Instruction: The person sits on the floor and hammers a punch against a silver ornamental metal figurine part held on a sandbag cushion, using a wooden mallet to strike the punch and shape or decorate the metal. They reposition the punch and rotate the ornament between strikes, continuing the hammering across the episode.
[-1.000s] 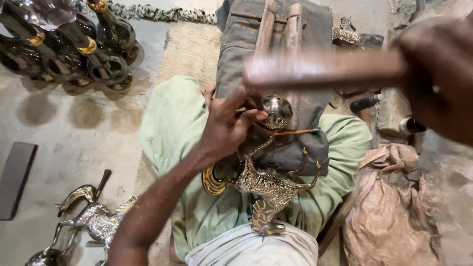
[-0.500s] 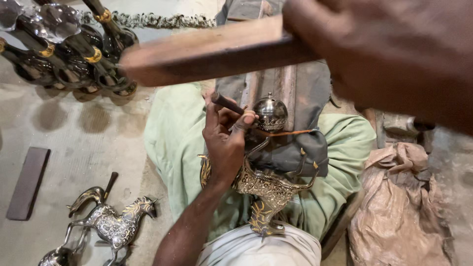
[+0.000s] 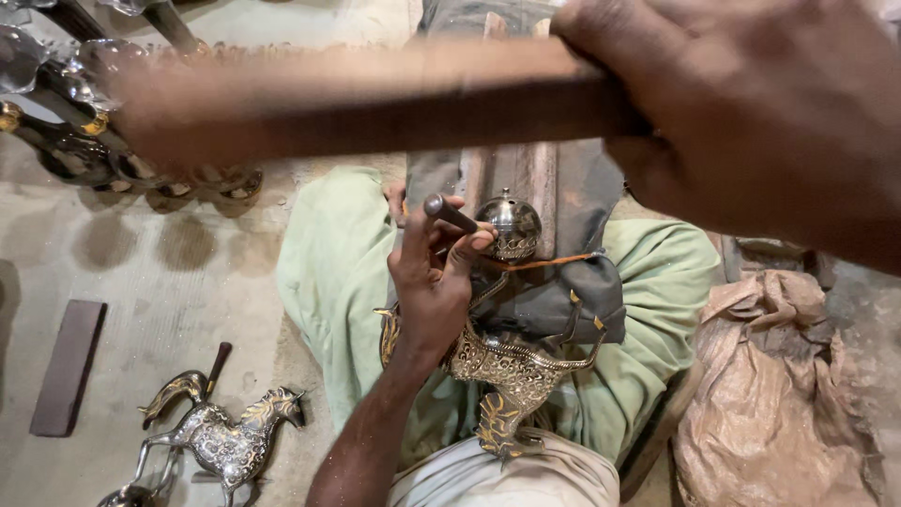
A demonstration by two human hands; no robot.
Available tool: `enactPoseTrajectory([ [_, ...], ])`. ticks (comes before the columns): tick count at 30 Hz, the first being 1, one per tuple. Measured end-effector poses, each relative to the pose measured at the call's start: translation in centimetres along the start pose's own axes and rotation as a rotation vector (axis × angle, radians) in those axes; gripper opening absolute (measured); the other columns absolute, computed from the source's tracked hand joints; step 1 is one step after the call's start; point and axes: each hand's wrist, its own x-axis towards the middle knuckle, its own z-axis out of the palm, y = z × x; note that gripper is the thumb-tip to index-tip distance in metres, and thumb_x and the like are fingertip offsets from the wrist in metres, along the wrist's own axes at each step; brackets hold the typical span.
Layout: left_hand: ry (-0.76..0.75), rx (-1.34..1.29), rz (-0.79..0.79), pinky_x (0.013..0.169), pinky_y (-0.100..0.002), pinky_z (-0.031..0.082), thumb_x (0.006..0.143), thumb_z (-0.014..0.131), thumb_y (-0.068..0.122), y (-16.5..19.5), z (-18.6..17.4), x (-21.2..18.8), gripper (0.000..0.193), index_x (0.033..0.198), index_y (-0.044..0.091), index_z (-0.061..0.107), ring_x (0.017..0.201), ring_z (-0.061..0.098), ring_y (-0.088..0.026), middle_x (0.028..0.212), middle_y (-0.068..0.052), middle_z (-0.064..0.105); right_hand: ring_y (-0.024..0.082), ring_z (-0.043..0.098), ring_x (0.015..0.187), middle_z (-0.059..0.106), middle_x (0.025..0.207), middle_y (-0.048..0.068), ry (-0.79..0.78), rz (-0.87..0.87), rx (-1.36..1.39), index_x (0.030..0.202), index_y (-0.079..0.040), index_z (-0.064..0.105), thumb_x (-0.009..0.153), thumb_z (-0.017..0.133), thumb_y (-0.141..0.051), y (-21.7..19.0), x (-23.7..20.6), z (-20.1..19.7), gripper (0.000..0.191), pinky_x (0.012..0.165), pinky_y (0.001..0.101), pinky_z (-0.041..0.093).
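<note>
right hand (image 3: 751,113) has swung the wooden mallet (image 3: 375,103) up near the camera since a second ago, fingers clamped on it, while left hand (image 3: 434,282) pinches the chisel (image 3: 450,213) against the ornate metal piece (image 3: 511,357) in the lap

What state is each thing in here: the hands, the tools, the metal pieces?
Right hand: closed round a wooden stick, raised and blurred.
Left hand: pinching a small metal punch, tilted, by the round silver knob.
Ornate metal piece: lying in the lap.
Horse figurine: lying on the floor.
Brown sack: crumpled.
</note>
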Motion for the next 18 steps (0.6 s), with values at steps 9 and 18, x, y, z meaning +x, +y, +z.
enactPoseTrajectory([
  [9,0.047,0.082,-0.052,0.078,-0.026,0.058,0.098,0.076,0.002,0.45,0.25,-0.49,0.040,0.132,0.001,0.056,0.090,0.073,-0.015,0.094,-0.010,0.075,0.019,0.072,0.079,0.074,0.094,0.007,0.197,-0.130,-0.285,0.118,-0.012,0.066,0.079,0.078,-0.032,0.47,-0.56,0.49,0.046,0.071,0.0357,0.060],
  [18,0.042,0.122,0.040,0.076,-0.029,0.064,0.096,0.074,-0.002,0.23,0.24,-0.33,0.038,0.129,-0.001,0.055,0.090,0.077,-0.017,0.096,-0.012,0.077,0.021,0.073,0.081,0.073,0.092,0.007,0.176,-0.149,-0.283,0.110,-0.014,0.069,0.074,0.082,-0.032,0.42,-0.57,-0.36,0.043,0.074,0.0376,0.061],
])
